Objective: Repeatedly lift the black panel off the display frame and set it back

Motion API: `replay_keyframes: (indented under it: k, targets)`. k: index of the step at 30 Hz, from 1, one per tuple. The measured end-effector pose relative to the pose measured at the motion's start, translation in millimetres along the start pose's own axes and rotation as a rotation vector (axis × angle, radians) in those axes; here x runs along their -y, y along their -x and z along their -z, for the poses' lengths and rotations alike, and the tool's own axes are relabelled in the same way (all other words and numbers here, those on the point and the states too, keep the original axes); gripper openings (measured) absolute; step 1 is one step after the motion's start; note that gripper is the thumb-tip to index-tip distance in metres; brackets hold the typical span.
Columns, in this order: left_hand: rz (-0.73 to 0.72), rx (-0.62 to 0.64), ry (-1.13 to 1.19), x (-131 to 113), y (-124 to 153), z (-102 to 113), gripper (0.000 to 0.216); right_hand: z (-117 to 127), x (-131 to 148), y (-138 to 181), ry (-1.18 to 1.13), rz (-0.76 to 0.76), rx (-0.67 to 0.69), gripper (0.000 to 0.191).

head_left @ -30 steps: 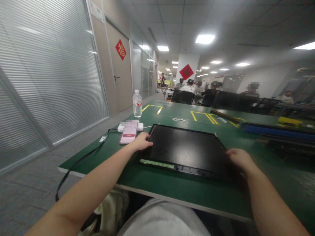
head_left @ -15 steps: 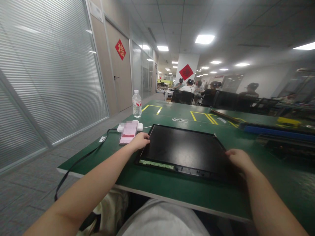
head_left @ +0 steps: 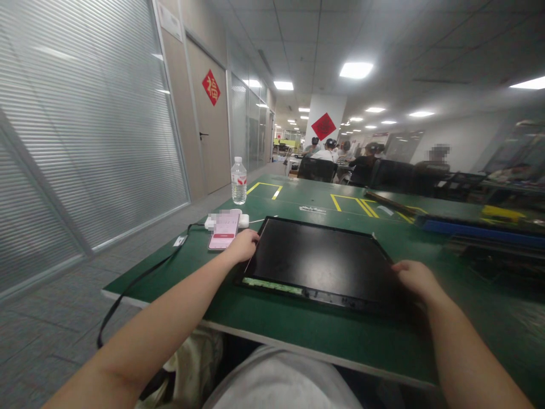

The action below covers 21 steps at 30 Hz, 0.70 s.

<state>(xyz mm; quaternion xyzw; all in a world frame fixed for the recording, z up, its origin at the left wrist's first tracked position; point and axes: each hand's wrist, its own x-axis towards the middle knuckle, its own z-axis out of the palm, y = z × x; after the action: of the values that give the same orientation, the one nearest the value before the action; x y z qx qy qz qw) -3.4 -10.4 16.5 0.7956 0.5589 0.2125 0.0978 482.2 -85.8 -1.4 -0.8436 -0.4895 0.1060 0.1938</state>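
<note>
A black flat display panel (head_left: 319,258) lies face up on the green table in front of me, with a green circuit strip (head_left: 272,286) along its near edge. My left hand (head_left: 243,246) grips the panel's left edge, its fingertips partly hidden behind the rim. On the opposite side my right hand (head_left: 415,278) holds the right edge, thumb on top and the other fingers out of sight below. Just beyond my left hand, a phone with a pink screen (head_left: 224,232) leans against a white device (head_left: 243,220).
A water bottle (head_left: 239,182) stands near the table's left edge. Yellow tape (head_left: 347,199) marks the far part of the green table (head_left: 306,335). A blue bar (head_left: 477,228) and a yellow object (head_left: 502,215) lie at right. A black strap (head_left: 140,278) hangs off the left edge. Several people sit farther back.
The whole view has shifted very slightly. Both hands keep their places on the panel's edges, and the panel lies as before.
</note>
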Motion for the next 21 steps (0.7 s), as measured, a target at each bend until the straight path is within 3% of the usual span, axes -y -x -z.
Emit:
replay_keyframes:
  k: [10,21]
  targets:
    - [-0.007,0.002,-0.106,-1.8,1.7,-1.5,0.045,-4.8,-10.3,-8.4,-0.021,0.034,-0.015,0.032]
    - [-0.007,0.021,-0.062,4.8,-0.9,-6.4,0.044,-5.4,-10.5,-10.5,-0.009,0.023,-0.004,0.027]
